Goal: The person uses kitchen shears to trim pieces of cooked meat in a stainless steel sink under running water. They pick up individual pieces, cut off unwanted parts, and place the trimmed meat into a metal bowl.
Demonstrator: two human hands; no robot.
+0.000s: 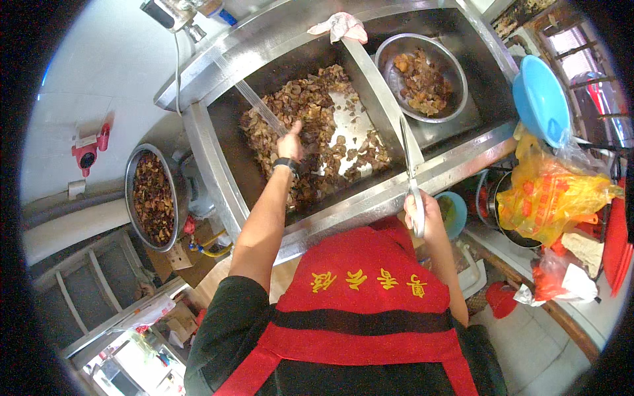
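My left hand (290, 146), with a dark band at the wrist, reaches into the left basin of a stainless steel sink (342, 203). It is among wet brown food pieces (309, 111), perhaps mushrooms. Its thumb shows, but the other fingers are hard to make out. A clear streak (260, 109), apparently running water, comes down beside the hand. Near the sink's front edge, my right hand (423, 213) holds metal scissors (413, 188) by the handles, blades pointing away from me over the divider. In the right basin, a round metal bowl (463, 94) contains more brown and orange pieces.
A crumpled cloth (342, 27) lies on the divider's far end. At left stands a metal bowl (128, 190) filled with dark pieces. A blue plastic basin (540, 99) and a yellow plastic bag (545, 193) are at right. Below the sink's front edge is another blue basin (458, 218).
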